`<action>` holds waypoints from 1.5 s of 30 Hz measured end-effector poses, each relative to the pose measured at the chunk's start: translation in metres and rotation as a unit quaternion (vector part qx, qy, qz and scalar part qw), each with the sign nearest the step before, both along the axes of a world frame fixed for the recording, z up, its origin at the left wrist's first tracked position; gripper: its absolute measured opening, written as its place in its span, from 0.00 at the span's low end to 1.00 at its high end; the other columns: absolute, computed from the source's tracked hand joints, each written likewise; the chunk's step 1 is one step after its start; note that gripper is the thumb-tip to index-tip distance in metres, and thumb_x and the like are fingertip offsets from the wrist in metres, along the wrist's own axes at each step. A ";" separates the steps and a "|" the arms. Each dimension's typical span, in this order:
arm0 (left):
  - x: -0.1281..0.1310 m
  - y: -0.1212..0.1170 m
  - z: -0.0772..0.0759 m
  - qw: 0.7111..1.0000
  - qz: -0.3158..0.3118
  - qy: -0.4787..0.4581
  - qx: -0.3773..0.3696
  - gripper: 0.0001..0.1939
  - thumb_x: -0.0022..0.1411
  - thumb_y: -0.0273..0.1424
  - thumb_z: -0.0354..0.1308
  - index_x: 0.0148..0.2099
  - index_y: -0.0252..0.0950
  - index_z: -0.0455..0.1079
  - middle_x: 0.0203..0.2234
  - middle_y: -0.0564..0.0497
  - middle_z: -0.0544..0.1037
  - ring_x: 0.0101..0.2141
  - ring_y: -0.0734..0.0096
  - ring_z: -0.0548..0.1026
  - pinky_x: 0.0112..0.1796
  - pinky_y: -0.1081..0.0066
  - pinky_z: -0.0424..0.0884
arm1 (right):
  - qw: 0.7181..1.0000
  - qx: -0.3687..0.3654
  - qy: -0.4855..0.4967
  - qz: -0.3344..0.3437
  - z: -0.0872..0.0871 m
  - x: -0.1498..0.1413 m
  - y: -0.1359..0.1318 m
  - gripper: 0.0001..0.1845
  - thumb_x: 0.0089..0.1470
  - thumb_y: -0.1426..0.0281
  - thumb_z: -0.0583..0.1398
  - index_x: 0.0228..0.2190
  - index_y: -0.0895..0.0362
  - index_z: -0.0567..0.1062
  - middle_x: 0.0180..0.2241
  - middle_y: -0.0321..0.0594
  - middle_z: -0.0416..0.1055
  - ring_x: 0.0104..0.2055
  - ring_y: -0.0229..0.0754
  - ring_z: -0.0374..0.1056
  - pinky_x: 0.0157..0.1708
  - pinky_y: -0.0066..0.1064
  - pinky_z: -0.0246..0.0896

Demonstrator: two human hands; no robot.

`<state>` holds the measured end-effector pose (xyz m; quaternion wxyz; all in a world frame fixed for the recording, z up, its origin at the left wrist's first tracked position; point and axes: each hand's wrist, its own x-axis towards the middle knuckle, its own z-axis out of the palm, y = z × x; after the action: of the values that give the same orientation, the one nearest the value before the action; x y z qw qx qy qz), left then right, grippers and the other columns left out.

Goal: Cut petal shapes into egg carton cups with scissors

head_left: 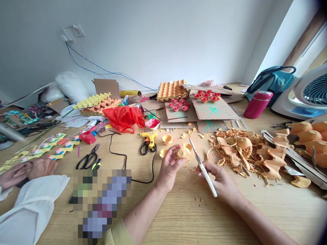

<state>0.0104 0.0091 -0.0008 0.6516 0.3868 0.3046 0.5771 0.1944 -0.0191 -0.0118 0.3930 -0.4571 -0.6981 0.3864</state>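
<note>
My left hand (169,167) is closed round an orange-tan egg-carton cup (183,154), its base turned towards me. In my right hand (221,182) is a pair of white-handled scissors (206,176), blades pointing up and away, just right of the cup and apart from it. Behind my left hand stand more cut cups, among them one upright egg-carton cup (167,139). Small carton scraps (196,199) are scattered on the wood beneath my hands.
A pile of carton offcuts (240,151) lies to the right. Beyond are a yellow glue gun (148,136) with its cord, black scissors (88,158), a red plastic bag (124,117), red paper-pulp flowers (208,96) on cardboard, and a pink flask (258,104). Another person's hands (42,167) rest at left.
</note>
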 end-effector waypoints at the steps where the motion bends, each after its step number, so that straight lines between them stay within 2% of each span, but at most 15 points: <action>1: 0.001 -0.001 -0.001 1.000 -0.006 0.003 -0.002 0.25 0.50 0.29 0.69 0.51 0.41 0.69 0.36 0.53 0.77 0.38 0.74 0.73 0.45 0.70 0.66 | 1.000 -0.006 0.024 -0.006 0.000 0.000 0.001 0.15 0.57 0.56 0.60 0.30 0.55 0.72 0.29 0.36 0.70 0.32 0.41 0.64 0.34 0.32 0.61; 5: 0.008 -0.006 -0.005 1.000 -0.021 0.022 0.002 0.23 0.51 0.30 0.69 0.50 0.39 0.68 0.38 0.51 0.78 0.39 0.70 0.75 0.46 0.68 0.67 | 0.991 -0.029 0.131 -0.013 0.000 -0.005 0.001 0.17 0.54 0.54 0.64 0.36 0.53 0.70 0.33 0.36 0.70 0.33 0.41 0.65 0.33 0.31 0.62; 9: 0.014 -0.011 -0.006 0.998 -0.054 0.040 0.010 0.23 0.51 0.30 0.70 0.48 0.40 0.66 0.36 0.52 0.78 0.39 0.68 0.76 0.46 0.66 0.69 | 0.980 -0.030 0.193 -0.043 0.002 -0.010 0.002 0.22 0.48 0.51 0.67 0.35 0.53 0.68 0.32 0.35 0.67 0.30 0.38 0.63 0.29 0.30 0.62; 12: 0.016 -0.012 -0.006 0.997 -0.054 0.049 0.008 0.21 0.51 0.31 0.70 0.45 0.39 0.65 0.35 0.52 0.78 0.38 0.69 0.76 0.44 0.68 0.69 | 0.976 -0.041 0.206 -0.057 0.001 -0.011 0.003 0.23 0.47 0.51 0.67 0.34 0.52 0.67 0.30 0.34 0.67 0.29 0.38 0.63 0.27 0.30 0.62; 18: 0.014 -0.012 -0.005 0.998 -0.036 0.045 -0.001 0.20 0.51 0.30 0.70 0.44 0.39 0.66 0.31 0.56 0.76 0.34 0.75 0.73 0.40 0.73 0.68 | 0.970 -0.043 0.231 -0.060 -0.006 -0.008 0.005 0.21 0.50 0.54 0.67 0.38 0.51 0.66 0.31 0.35 0.70 0.32 0.40 0.65 0.31 0.31 0.63; 27: 0.015 -0.013 -0.005 0.998 -0.053 0.028 0.003 0.21 0.51 0.29 0.69 0.42 0.39 0.62 0.31 0.56 0.74 0.33 0.75 0.72 0.39 0.73 0.67 | 0.974 -0.026 0.218 -0.054 -0.007 -0.010 0.005 0.17 0.53 0.59 0.66 0.39 0.52 0.66 0.34 0.36 0.69 0.33 0.40 0.65 0.32 0.31 0.64; 32: 0.014 -0.011 -0.004 0.997 -0.081 0.010 0.000 0.18 0.54 0.30 0.68 0.38 0.38 0.60 0.31 0.55 0.74 0.33 0.76 0.72 0.38 0.73 0.67 | 0.989 0.035 0.126 -0.073 -0.004 -0.006 0.003 0.14 0.54 0.62 0.65 0.37 0.52 0.67 0.33 0.35 0.69 0.34 0.41 0.66 0.35 0.33 0.64; 37: 0.011 -0.010 -0.008 0.990 -0.117 0.059 -0.043 0.27 0.49 0.30 0.71 0.51 0.38 0.65 0.31 0.55 0.75 0.32 0.75 0.73 0.40 0.70 0.68 | 0.991 0.097 0.044 -0.077 0.004 -0.002 -0.001 0.09 0.56 0.65 0.63 0.35 0.52 0.67 0.33 0.36 0.69 0.34 0.42 0.67 0.37 0.34 0.63; 41: 0.010 -0.008 -0.010 0.990 -0.100 0.041 -0.087 0.23 0.48 0.31 0.72 0.45 0.36 0.68 0.34 0.52 0.76 0.32 0.74 0.74 0.36 0.72 0.69 | 0.991 0.099 -0.003 -0.092 0.008 0.007 0.000 0.07 0.58 0.65 0.60 0.36 0.53 0.67 0.33 0.38 0.70 0.35 0.43 0.66 0.35 0.34 0.61; 43: 0.009 -0.006 -0.010 0.991 -0.088 0.000 -0.102 0.22 0.47 0.30 0.72 0.42 0.36 0.67 0.32 0.53 0.76 0.32 0.74 0.75 0.36 0.71 0.70 | 0.986 0.116 -0.075 -0.096 0.007 0.013 0.003 0.06 0.58 0.66 0.58 0.32 0.53 0.66 0.29 0.37 0.68 0.32 0.43 0.63 0.32 0.33 0.58; 45: 0.007 -0.004 -0.009 0.991 -0.069 -0.045 -0.103 0.21 0.46 0.28 0.73 0.40 0.36 0.67 0.30 0.55 0.75 0.32 0.74 0.75 0.38 0.69 0.72 | 0.972 0.154 -0.154 -0.091 0.006 0.019 0.006 0.10 0.58 0.67 0.58 0.27 0.53 0.62 0.24 0.34 0.64 0.28 0.40 0.60 0.33 0.33 0.55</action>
<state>0.0175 0.0056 -0.0097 0.7398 0.3109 0.3050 0.5129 0.2138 -0.0132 -0.0063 0.3801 -0.5063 -0.7570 0.1616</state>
